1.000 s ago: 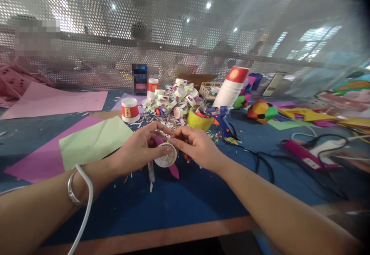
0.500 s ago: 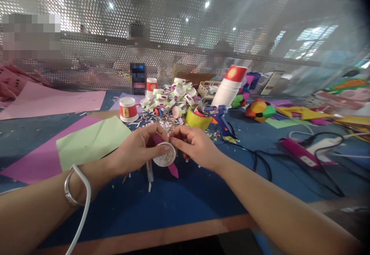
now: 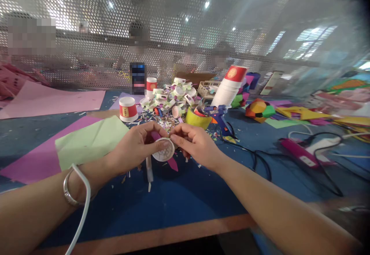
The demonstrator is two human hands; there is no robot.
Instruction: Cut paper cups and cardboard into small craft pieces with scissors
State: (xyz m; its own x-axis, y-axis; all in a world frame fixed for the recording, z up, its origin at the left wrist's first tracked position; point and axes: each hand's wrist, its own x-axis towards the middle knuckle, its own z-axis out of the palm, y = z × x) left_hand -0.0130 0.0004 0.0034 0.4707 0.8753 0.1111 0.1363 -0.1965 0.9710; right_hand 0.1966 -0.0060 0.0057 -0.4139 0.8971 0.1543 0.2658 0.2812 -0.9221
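My left hand [image 3: 140, 143] is closed on a cut-off paper cup bottom [image 3: 165, 150], a round white piece, with the thumb across its face. A pointed magenta paper strip [image 3: 172, 165] sticks out from behind the cup bottom, and its other end shows above by the left fingers. My right hand [image 3: 196, 143] pinches at the upper right rim of the cup bottom, fingertips together; just what lies between them is hidden. Under the left hand a pale glue stick or tube [image 3: 149, 170] lies on the blue table.
A heap of cut cup rings [image 3: 176, 95] stands behind my hands amid paper scraps. To its left is a red and white paper cup [image 3: 128, 109]; to its right are a yellow roll [image 3: 196, 120], a blue glue gun [image 3: 221, 118] and stacked cups [image 3: 228, 87]. Cables and a magenta power strip [image 3: 300, 153] lie right.
The cup bottom has risen slightly and tilted a little in my fingers, and the magenta strip moved up with it. Both hands keep nearly the same place.
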